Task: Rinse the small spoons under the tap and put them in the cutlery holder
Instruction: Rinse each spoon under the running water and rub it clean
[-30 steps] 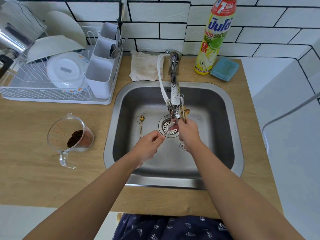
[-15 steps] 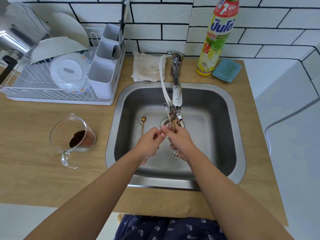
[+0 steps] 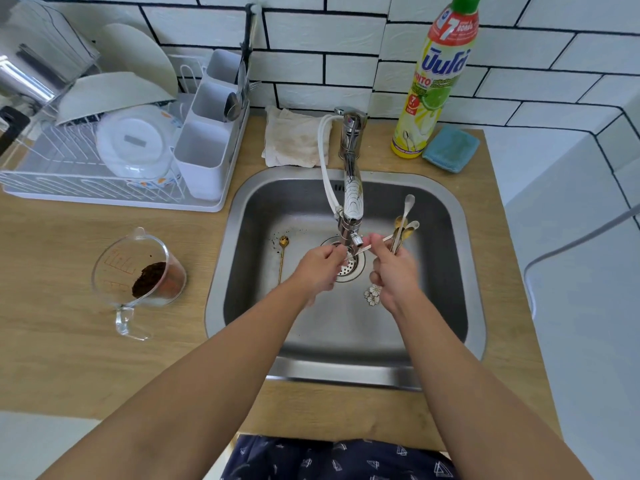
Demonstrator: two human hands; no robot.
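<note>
left hand [image 3: 320,266]: pinches one spoon [image 3: 367,249] under the tap [image 3: 351,188]
right hand [image 3: 393,271]: grips a bundle of spoons [image 3: 401,226]
sink [image 3: 450,271]: gold spoon [image 3: 282,252] lies inside

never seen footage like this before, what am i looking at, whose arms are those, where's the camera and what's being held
There is no machine here. The camera is worn on a person's head and looks down at their own two bare arms over a steel sink.

The right hand grips a bunch of small spoons, bowls pointing away. The left hand pinches a thin spoon handle under the tap.

One gold spoon lies in the sink. On the wooden counter stand a measuring jug with coffee grounds, a dish rack with its white cutlery holder, a soap bottle, a sponge and a cloth.
</note>
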